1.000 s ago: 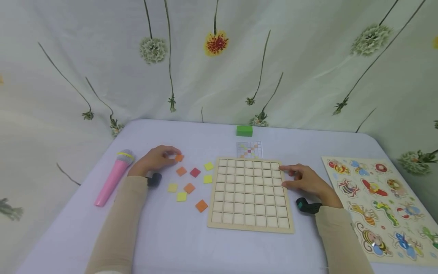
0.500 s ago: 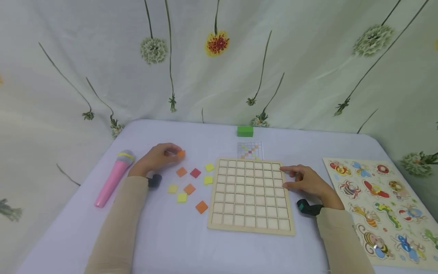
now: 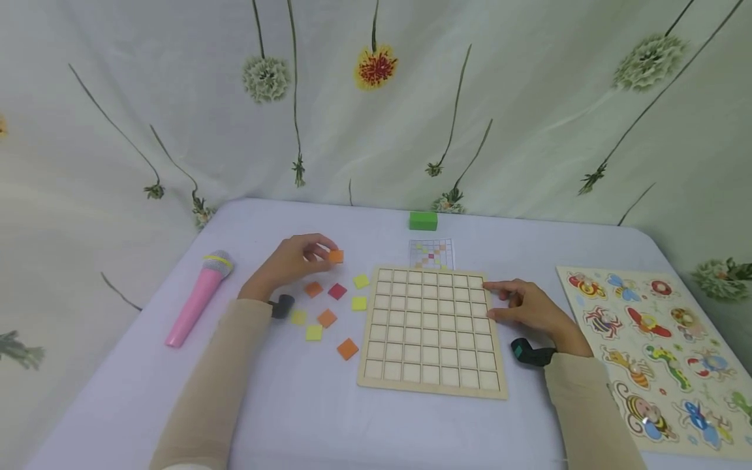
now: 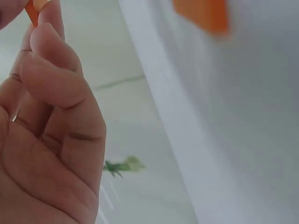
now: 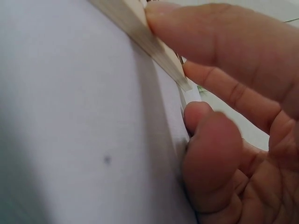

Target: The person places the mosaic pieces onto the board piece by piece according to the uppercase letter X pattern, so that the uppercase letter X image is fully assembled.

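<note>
My left hand [image 3: 299, 260] pinches a small square orange tile [image 3: 336, 256] between thumb and fingertips, above the table and left of the board's top corner. In the left wrist view a sliver of that orange tile [image 4: 32, 13] shows at the fingertips. Right of centre lies a wooden grid board [image 3: 362, 365] of pale square cells. My right hand [image 3: 529, 310] rests at its right edge, index finger and thumb touching the rim, the other fingers bent. The right wrist view shows fingertips on the board's edge [image 5: 145, 35].
Loose tiles lie left of the board: several orange [image 3: 347, 349] and yellow [image 3: 314, 333] ones and a red tile [image 3: 337, 291]. Behind it are a printed grid card [image 3: 431, 252] and a green block [image 3: 423, 220]. A pink toy microphone [image 3: 196, 303] lies left, an insect puzzle board [image 3: 639, 349] right.
The left hand has lifted the orange tile from beside the other tiles and carried it right, towards the board. The right hand has stayed at the board's edge.
</note>
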`<state>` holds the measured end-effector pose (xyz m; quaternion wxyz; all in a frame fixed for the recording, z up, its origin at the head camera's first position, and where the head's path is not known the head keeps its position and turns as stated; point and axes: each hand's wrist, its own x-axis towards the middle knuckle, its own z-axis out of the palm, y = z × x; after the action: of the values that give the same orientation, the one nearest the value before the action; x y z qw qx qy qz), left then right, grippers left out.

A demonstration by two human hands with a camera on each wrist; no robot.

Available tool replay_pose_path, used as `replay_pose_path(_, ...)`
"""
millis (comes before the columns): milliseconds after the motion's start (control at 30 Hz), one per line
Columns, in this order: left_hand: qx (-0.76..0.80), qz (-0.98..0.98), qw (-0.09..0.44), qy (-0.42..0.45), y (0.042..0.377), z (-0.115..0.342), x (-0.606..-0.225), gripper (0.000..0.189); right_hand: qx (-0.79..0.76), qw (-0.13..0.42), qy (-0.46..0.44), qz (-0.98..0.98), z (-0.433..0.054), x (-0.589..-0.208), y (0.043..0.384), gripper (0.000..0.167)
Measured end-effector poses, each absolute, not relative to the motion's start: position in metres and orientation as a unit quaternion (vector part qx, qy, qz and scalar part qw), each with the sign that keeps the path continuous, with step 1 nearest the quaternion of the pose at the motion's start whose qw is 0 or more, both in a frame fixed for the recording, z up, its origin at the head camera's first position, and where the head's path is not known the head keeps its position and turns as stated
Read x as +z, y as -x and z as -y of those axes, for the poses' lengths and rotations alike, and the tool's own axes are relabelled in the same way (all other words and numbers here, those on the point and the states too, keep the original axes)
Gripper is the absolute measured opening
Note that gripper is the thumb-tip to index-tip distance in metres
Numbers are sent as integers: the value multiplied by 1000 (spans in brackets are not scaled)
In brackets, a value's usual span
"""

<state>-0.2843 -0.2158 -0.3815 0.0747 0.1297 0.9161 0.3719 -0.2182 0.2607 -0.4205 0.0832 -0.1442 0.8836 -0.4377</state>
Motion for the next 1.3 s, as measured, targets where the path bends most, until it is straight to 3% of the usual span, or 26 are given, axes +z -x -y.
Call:
replay_pose_path(333, 366, -914, 79, -159, 276, 174, -370, 32, -441, 83, 137, -883, -259, -421, 218, 59)
replay_pose_path(967, 332, -920, 138, -158, 275, 130, -377, 36, -449, 85, 133, -879, -259, -418, 217, 58)
replay_pose_path(1300, 305, -929, 178, -110, 275, 109, -383, 30, -451, 86, 131, -879, -258, -418, 217, 58)
